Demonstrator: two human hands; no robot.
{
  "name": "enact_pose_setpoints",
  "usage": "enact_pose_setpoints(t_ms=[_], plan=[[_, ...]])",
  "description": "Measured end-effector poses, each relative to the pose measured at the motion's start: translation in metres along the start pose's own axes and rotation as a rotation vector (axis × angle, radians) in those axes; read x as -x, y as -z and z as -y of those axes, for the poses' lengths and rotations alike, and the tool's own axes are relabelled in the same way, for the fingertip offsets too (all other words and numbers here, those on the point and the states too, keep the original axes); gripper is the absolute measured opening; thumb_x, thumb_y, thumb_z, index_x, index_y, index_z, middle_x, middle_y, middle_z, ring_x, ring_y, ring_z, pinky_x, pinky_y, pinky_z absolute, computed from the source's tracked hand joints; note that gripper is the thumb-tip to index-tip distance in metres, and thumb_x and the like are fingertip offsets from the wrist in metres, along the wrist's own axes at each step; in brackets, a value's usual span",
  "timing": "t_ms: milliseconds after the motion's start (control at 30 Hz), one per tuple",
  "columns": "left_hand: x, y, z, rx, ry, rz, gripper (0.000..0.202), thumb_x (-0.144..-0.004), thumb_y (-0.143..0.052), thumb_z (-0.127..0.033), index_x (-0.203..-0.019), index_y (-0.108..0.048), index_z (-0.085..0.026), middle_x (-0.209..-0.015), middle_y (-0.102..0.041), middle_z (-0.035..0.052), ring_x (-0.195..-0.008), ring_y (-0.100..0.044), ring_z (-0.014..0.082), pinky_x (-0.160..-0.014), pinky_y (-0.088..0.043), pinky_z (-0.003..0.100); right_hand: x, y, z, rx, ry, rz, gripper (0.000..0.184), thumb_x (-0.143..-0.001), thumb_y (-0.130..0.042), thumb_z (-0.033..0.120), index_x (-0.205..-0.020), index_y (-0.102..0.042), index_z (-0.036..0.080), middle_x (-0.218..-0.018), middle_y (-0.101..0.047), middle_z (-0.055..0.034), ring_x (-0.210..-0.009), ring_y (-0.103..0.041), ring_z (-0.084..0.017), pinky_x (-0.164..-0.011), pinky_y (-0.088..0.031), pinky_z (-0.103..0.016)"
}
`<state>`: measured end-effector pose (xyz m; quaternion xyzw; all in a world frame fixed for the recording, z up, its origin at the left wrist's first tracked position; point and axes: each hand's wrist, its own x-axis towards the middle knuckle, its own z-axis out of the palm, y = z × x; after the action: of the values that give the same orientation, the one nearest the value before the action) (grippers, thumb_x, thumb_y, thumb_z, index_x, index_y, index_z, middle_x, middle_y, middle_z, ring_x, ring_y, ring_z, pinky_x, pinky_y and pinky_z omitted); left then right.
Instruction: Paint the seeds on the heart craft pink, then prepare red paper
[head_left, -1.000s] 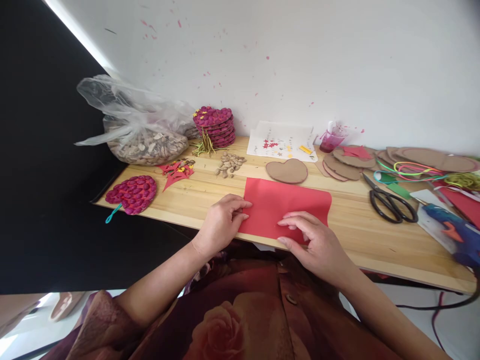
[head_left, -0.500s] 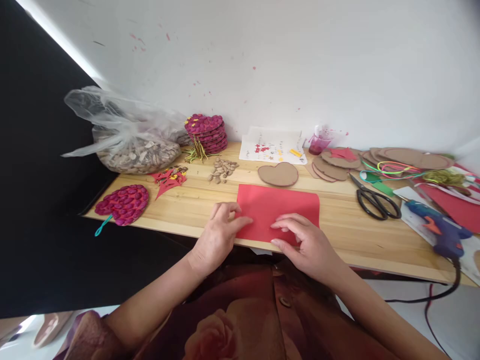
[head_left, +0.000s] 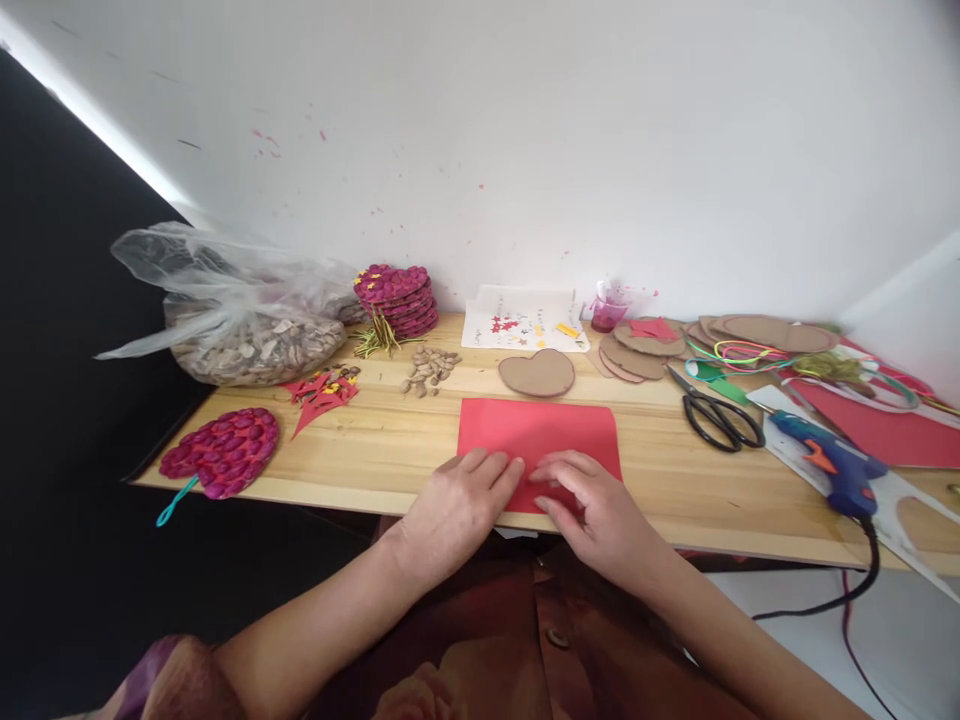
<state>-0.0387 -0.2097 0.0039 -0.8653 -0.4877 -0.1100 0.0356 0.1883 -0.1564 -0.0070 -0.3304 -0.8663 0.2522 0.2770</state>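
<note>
A red sheet (head_left: 536,425) of paper or felt lies flat at the front edge of the wooden table. My left hand (head_left: 471,498) rests palm down over its near left part, fingers stretched out and lying flat. On the near right part is my right hand (head_left: 589,500), its fingers loosely curved and the thumb apart, with nothing between them. Just behind the sheet lies a heart-shaped piece of brown cardboard (head_left: 537,374). A small pile of brown shells or seeds (head_left: 431,370) sits behind and to the left.
To the right lie black-handled scissors (head_left: 721,420), a blue glue gun (head_left: 832,465) with a cord, and stacked cardboard pieces (head_left: 637,352). To the left are a magenta heart (head_left: 225,450), red scraps (head_left: 322,395), a plastic bag (head_left: 255,340) and stacked magenta hearts (head_left: 401,300).
My left hand has moved right and flattened onto the red sheet, closer to my right hand. My right hand stays at the sheet's right part. The view has tilted up slightly.
</note>
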Motion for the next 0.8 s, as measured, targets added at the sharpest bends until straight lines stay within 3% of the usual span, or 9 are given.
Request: enact_pose_setpoints(t_ms=[100, 233, 433, 567, 667, 800], plan=[[-0.011, -0.010, -0.003, 0.068, -0.047, 0.019, 0.046, -0.097, -0.047, -0.005, -0.140, -0.060, -0.010, -0.145, -0.066, 0.0161, -0.133, -0.062, 0.0270, -0.112, -0.052, 0.039, 0.001, -0.002, -0.001, -0.015, -0.001, 0.008, 0.017, -0.097, -0.059, 0.018, -0.113, -0.066, 0.020, -0.115, -0.070, -0.0109, -0.111, -0.066, -0.025, -0.100, -0.055, -0.044], [-0.014, -0.023, 0.007, 0.166, -0.038, 0.054, 0.058, -0.100, -0.044, -0.009, -0.157, -0.045, -0.014, -0.167, -0.043, 0.0132, -0.157, -0.036, 0.0257, -0.126, -0.037, 0.044, 0.002, -0.003, -0.005, -0.038, -0.008, 0.015, 0.018, -0.097, -0.060, 0.017, -0.114, -0.066, 0.021, -0.116, -0.069, -0.0102, -0.112, -0.065, -0.024, -0.101, -0.054, -0.044], [-0.020, -0.013, 0.023, 0.159, 0.014, 0.163, 0.060, -0.110, -0.032, -0.038, -0.165, -0.030, -0.015, -0.173, -0.025, 0.0099, -0.163, -0.018, 0.0276, -0.132, -0.021, 0.052, 0.002, -0.003, -0.005, -0.045, -0.013, -0.007, 0.014, -0.097, -0.061, 0.020, -0.110, -0.067, 0.020, -0.112, -0.069, -0.0099, -0.105, -0.066, -0.023, -0.095, -0.054, -0.040], [-0.025, -0.008, 0.024, 0.156, 0.016, 0.241, 0.062, -0.110, -0.031, -0.041, -0.167, -0.026, -0.016, -0.175, -0.018, 0.0090, -0.163, -0.013, 0.0286, -0.132, -0.018, 0.053, -0.001, -0.001, -0.003, -0.057, -0.019, -0.002, 0.014, -0.097, -0.063, 0.022, -0.109, -0.068, 0.019, -0.110, -0.069, -0.0093, -0.103, -0.066, -0.022, -0.093, -0.054, -0.039], [-0.025, -0.009, 0.023, 0.148, 0.020, 0.233, 0.061, -0.110, -0.031, -0.041, -0.167, -0.028, -0.018, -0.174, -0.020, 0.0095, -0.163, -0.015, 0.0291, -0.131, -0.020, 0.053, -0.005, 0.003, 0.001, -0.073, -0.064, 0.023, 0.011, -0.098, -0.059, 0.021, -0.104, -0.068, 0.020, -0.103, -0.070, -0.0073, -0.094, -0.067, -0.020, -0.086, -0.055, -0.035], [-0.024, -0.009, 0.022, 0.134, 0.016, 0.204, 0.060, -0.110, -0.030, -0.040, -0.166, -0.029, -0.018, -0.174, -0.023, 0.0102, -0.163, -0.019, 0.0290, -0.130, -0.022, 0.053, -0.018, 0.003, 0.006, 0.109, -0.119, 0.052, 0.020, -0.102, -0.048, 0.017, -0.098, -0.067, 0.019, -0.095, -0.071, -0.0068, -0.086, -0.068, -0.019, -0.081, -0.056, -0.034]])
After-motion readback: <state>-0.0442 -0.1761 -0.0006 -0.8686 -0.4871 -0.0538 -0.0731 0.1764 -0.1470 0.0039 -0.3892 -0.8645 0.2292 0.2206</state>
